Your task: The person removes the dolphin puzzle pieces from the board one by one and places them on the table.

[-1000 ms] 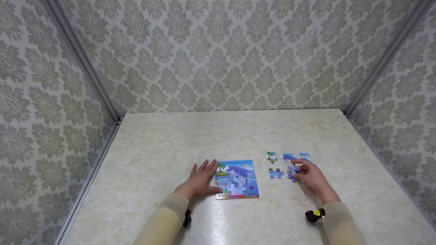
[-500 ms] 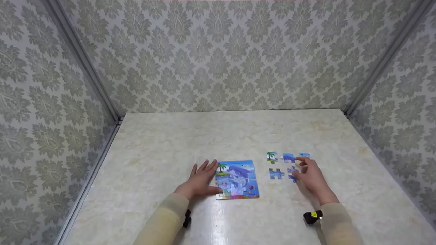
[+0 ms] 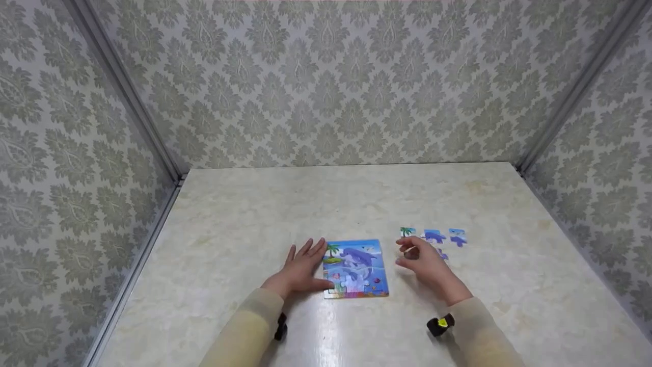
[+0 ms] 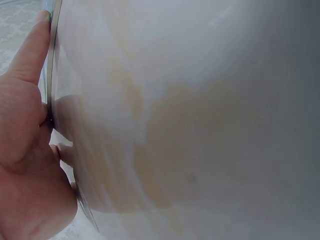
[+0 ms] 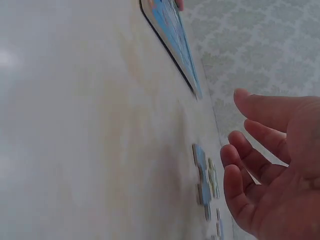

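A square jigsaw board [image 3: 374, 255] with a dolphin picture lies on the table. My left hand [image 3: 295, 270] rests at its left edge with fingers spread, the thumb over the lower left corner. To the board's right my right hand [image 3: 430, 265] hovers over loose jigsaw pieces, fingers bent and nothing between thumb and fingertips. Below those fingers in the right wrist view lies a blue jigsaw piece [image 5: 201, 175]. A palm-tree piece [image 3: 407, 232] and a dolphin piece [image 3: 434, 236] lie just beyond this hand. Another piece [image 3: 443, 253] is partly hidden behind it.
A piece with a dolphin tail [image 3: 458, 238] lies at the right end of the back row of pieces. The pale marbled table [image 3: 254, 204] is bounded by patterned walls [image 3: 331, 92] at the back and both sides.
My right hand has moved left from the right-hand pieces to the front left one, uncovering the tail piece and covering the front left piece. My left hand and the board stay put.
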The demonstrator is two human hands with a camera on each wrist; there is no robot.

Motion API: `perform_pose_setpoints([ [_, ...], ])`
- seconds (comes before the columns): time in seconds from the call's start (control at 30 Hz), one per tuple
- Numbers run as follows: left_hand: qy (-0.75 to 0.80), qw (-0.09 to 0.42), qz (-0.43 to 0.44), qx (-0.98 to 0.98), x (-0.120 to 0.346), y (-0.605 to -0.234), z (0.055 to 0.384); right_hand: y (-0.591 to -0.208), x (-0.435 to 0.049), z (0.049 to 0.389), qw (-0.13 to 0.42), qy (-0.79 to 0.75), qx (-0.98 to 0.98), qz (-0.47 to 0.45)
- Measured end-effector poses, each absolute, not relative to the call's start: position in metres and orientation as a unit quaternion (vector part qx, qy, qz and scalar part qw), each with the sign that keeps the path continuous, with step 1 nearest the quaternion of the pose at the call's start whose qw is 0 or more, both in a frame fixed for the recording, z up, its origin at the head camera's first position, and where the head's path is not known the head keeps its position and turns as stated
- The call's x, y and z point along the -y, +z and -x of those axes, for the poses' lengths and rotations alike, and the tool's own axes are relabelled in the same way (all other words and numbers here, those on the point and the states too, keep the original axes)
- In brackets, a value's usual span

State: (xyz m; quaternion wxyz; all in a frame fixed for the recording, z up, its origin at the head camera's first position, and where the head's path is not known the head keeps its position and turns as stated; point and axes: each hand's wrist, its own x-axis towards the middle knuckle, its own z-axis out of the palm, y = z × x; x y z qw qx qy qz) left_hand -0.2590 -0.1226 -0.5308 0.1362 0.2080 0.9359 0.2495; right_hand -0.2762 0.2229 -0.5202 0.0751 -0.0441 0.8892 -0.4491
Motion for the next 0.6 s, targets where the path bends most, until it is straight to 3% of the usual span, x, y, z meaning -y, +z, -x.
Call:
perform_pose_setpoints([
  [0.6, 0.250, 0.135, -0.210, -0.936, 0.124, -0.533, 0.261, -0.523, -0.162, 0.278, 0.119, -0.368, -0.913, 0.129],
])
